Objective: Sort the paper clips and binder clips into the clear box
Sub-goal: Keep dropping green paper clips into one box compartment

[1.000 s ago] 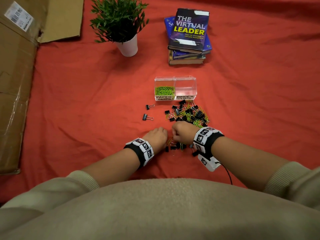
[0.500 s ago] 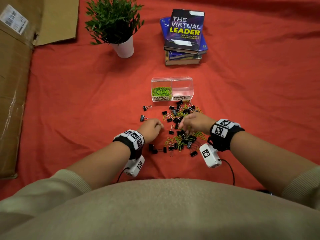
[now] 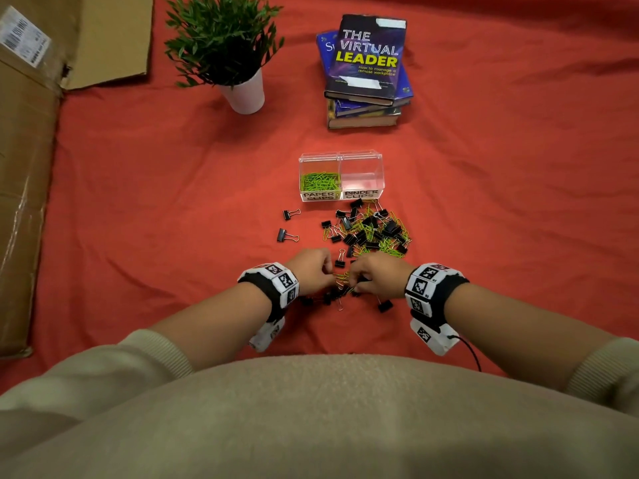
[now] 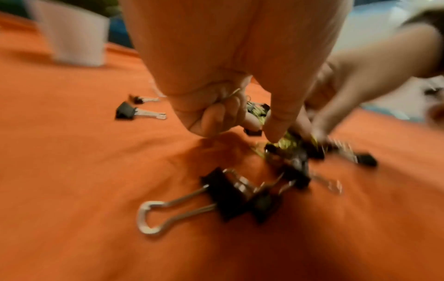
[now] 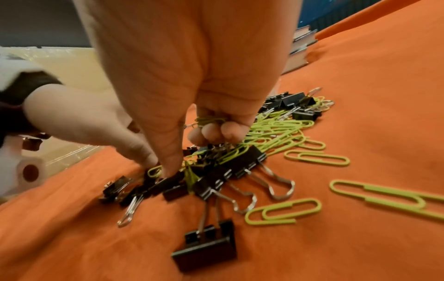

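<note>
The clear box (image 3: pixel 361 157) has green paper clips (image 3: pixel 320 181) in its left compartment; the right one, labelled for binder clips, holds nothing. A mixed pile of black binder clips (image 3: pixel 368 233) and green clips lies in front of it. Nearer me is a smaller cluster (image 3: pixel 340 293). My left hand (image 3: pixel 326 273) and right hand (image 3: pixel 356 278) meet over it, fingertips down in the clips. In the right wrist view the right hand (image 5: pixel 173 171) keeps green paper clips (image 5: pixel 209 120) in its curled fingers. The left hand (image 4: pixel 264 131) pinches at green clips, blurred, with a wire showing in its curled fingers.
Two stray binder clips (image 3: pixel 287 224) lie left of the pile. A potted plant (image 3: pixel 243 95) and a stack of books (image 3: pixel 366 77) stand behind the box. Flattened cardboard (image 3: pixel 24 167) runs along the left edge of the red cloth.
Half a second ago the right hand reached into the pile farther out; it has drawn back to the near cluster, and the left hand has closed in beside it.
</note>
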The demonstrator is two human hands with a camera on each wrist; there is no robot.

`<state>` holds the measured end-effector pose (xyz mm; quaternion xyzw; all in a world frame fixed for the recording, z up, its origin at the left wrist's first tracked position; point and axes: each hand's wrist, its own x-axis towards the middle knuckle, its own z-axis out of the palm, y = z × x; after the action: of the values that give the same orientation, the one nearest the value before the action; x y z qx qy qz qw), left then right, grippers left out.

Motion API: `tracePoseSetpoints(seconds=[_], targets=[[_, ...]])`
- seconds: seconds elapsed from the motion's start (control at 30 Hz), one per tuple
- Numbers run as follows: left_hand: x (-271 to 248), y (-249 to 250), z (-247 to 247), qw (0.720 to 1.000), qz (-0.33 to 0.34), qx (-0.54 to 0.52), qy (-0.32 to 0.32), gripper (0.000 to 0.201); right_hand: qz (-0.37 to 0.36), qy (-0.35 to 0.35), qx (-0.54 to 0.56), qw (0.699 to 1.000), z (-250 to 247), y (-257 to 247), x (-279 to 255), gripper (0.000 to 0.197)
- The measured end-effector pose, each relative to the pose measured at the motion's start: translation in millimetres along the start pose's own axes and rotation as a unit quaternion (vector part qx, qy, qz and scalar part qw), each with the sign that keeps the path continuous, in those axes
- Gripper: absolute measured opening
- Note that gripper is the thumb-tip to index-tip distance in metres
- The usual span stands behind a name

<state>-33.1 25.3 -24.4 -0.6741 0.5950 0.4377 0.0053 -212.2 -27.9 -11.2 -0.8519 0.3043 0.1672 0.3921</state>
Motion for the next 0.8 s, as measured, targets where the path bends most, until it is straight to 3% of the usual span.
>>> tracePoseSetpoints(seconds=[0.1, 0.2, 0.33, 0.47, 0.53, 0.67, 0.8], targets=[[-2.3, -1.6, 1.4, 0.994, 0.033, 0.103, -0.007, 0.018, 0.048, 0.046, 0.068, 0.995, -3.2, 5.7, -2.1, 0.006], [-1.9, -1.4, 2.3, 0.990, 0.035, 0.134, -0.019, 0.026, 0.121, 0.098, 0.195, 0.968, -14.3, 11.8, -7.2, 0.011], [-2.5, -2.5, 1.1, 0.990, 0.042, 0.128, -0.031, 0.029, 0.150, 0.098, 0.344, 0.922, -34.0, 25.3, -17.4, 0.006], [-4.2, -7.7, -2.6, 0.993, 0.041, 0.101, -0.050, 0.039, 0.171, 0.084, 0.431, 0.882, -38.5, 39.1, -29.6, 0.027], [-4.6, -10.8, -4.5, 0.994, 0.048, 0.090, -0.046, 0.035, 0.185, 0.082, 0.416, 0.886, -34.5, 44.7, -35.8, 0.024], [-5.2, -12.2, -9.1, 0.988, 0.106, 0.109, -0.039, 0.017, 0.201, 0.057, 0.308, 0.928, -19.4, 52.8, -47.3, 0.008], [-6.1, -8.7, -8.5, 0.972, 0.130, 0.187, -0.061, 0.019, 0.182, 0.061, 0.149, 0.970, -6.6, 61.3, -54.3, 0.021]])
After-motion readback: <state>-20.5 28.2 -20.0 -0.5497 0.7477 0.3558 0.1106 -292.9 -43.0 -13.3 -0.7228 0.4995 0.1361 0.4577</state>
